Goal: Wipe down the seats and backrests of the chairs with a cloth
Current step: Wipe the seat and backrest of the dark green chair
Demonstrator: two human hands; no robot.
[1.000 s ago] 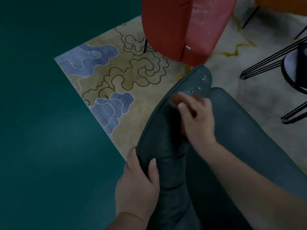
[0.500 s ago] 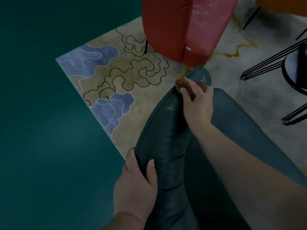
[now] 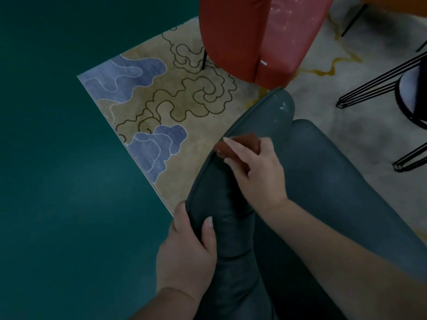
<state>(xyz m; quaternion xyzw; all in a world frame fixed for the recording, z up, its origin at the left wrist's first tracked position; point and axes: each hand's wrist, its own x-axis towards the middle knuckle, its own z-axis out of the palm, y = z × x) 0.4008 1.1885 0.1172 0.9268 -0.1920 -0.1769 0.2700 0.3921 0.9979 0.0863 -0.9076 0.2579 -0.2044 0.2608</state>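
A dark teal leather chair [image 3: 335,181] fills the lower right, its curved backrest edge [image 3: 272,112] running up toward the centre with pale specks near its tip. My right hand [image 3: 256,172] holds a small reddish-brown cloth [image 3: 240,144] against the top of that backrest edge. My left hand [image 3: 187,252] grips the backrest edge lower down, thumb on the inner face and fingers wrapped round the outside. A red chair [image 3: 261,35] stands just beyond, its pink inner face dotted with white marks.
A patterned rug [image 3: 161,107] with blue cloud shapes lies under the chairs, its corner on the dark green floor [image 3: 57,181] at left. Black wire legs of a stool [image 3: 381,88] stand at right. An orange chair's edge [image 3: 397,3] shows at top right.
My right hand slid the cloth up to the backrest's tip, then back down the edge toward me. My left hand kept its grip in place.
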